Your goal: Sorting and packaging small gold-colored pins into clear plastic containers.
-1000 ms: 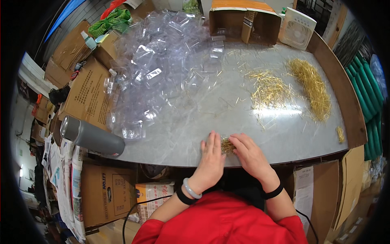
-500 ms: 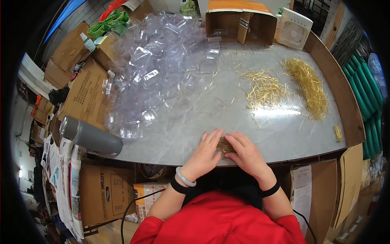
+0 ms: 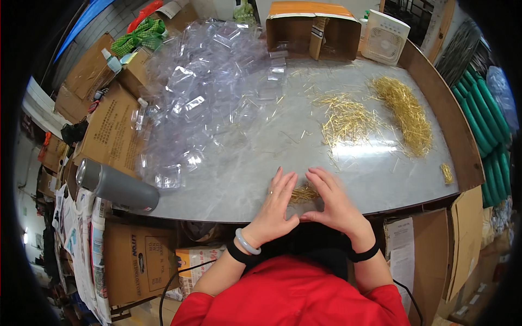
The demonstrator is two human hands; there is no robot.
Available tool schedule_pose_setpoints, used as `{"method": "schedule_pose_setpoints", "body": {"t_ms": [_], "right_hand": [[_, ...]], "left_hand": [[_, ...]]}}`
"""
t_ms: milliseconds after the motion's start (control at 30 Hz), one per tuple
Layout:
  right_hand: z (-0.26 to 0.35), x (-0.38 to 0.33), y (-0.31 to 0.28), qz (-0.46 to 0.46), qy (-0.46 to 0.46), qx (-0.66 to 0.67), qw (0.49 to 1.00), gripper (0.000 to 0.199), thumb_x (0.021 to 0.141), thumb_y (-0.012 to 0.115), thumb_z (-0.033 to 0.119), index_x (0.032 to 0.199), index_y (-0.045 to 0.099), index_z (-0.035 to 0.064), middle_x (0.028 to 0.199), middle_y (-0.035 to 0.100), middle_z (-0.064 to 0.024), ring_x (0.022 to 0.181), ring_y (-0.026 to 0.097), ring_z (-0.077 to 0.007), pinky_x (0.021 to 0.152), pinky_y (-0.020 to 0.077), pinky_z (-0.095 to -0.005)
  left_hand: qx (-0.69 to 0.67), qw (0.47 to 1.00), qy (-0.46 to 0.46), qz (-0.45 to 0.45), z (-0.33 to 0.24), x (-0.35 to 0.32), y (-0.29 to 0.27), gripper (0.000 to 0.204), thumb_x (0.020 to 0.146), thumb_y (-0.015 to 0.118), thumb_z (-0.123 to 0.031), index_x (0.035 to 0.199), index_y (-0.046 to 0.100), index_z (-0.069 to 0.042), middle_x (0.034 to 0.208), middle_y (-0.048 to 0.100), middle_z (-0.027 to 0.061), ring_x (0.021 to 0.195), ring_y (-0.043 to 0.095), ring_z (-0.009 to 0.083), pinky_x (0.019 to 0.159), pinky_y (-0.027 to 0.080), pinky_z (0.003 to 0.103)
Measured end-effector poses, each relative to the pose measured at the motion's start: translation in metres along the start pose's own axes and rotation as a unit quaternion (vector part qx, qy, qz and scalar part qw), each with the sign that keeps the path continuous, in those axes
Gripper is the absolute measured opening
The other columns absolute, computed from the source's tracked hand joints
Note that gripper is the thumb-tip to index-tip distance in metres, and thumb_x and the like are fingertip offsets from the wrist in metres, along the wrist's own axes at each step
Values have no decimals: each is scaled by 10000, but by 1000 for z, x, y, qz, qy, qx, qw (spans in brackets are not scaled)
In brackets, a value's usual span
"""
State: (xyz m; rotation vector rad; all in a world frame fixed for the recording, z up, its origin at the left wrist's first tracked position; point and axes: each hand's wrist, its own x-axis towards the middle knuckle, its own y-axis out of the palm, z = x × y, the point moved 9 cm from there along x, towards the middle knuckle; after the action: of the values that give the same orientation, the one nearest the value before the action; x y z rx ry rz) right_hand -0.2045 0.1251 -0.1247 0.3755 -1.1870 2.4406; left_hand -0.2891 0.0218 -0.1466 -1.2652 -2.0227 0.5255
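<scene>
A small bundle of thin gold wire pieces (image 3: pixel 303 194) lies on the grey tabletop close to its front edge, between my two hands. My left hand (image 3: pixel 275 205) is at the bundle's left end, its fingers stretched forward and the thumb pointing toward the other hand. My right hand (image 3: pixel 334 202) is at the right end, fingers extended and slightly blurred. Both palms flank the wires without wrapping round them; whether the fingers touch the ends is hard to tell. Farther right lie a loose scatter of gold wires (image 3: pixel 348 120) and a long, thick heap of them (image 3: pixel 403 115).
Clear plastic boxes (image 3: pixel 204 81) pile up across the table's left half. A grey bottle (image 3: pixel 122 185) lies at the front left. An open cardboard box (image 3: pixel 283 37) and white fan (image 3: pixel 385 38) stand at the back. A tiny wire bundle (image 3: pixel 446 174) sits near the right cardboard wall (image 3: pixel 446 103).
My hands have moved apart, opening away from the wire bundle, so more of it shows. The whole view has shifted slightly.
</scene>
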Motion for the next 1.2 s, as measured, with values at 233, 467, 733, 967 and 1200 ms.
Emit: {"method": "schedule_pose_setpoints", "body": {"t_ms": [233, 467, 733, 967, 1200], "right_hand": [[-17, -12, 11, 58, 13, -17, 998, 636, 805, 765, 78, 1387, 513, 31, 1354, 567, -193, 1285, 503, -381, 1089, 402, -475], [-1, -42, 12, -156, 137, 36, 978, 596, 849, 531, -74, 1434, 423, -28, 1515, 364, -275, 1393, 393, -452, 1148, 352, -462], [-26, -32, 35, -165, 161, 416, 880, 808, 732, 475, -138, 1516, 332, -6, 1611, 239, -137, 1542, 175, -273, 1265, 140, -434], [-13, -53, 33, -191, 251, 441, 841, 811, 755, 462, -151, 1536, 288, -17, 1622, 232, -126, 1555, 139, -271, 1268, 131, -440], [-23, -45, 25, -198, 241, 437, 844, 601, 804, 530, -93, 1396, 488, 4, 1451, 424, -147, 1415, 381, -304, 1209, 291, -440]], "left_hand": [[115, 992, 9, 46, 1, 6, 23, 641, 887, 695, -113, 1447, 419, 30, 1434, 449, 211, 1426, 356, 423, 1190, 265, 560], [107, 994, 3, -6, -3, 2, 24, 455, 900, 641, -21, 1331, 510, 47, 1324, 485, 212, 1332, 444, 444, 1141, 362, 522], [165, 985, -6, -38, 0, -2, 21, 453, 893, 606, 24, 1333, 502, 61, 1364, 456, 234, 1361, 407, 451, 1141, 355, 531], [156, 987, -1, -45, 0, -3, 22, 475, 919, 588, -4, 1371, 457, 60, 1323, 464, 238, 1320, 432, 445, 1150, 329, 574], [126, 990, -19, -66, 6, -5, 17, 532, 902, 618, 14, 1400, 439, 69, 1328, 468, 250, 1322, 439, 455, 1135, 366, 513]]}}
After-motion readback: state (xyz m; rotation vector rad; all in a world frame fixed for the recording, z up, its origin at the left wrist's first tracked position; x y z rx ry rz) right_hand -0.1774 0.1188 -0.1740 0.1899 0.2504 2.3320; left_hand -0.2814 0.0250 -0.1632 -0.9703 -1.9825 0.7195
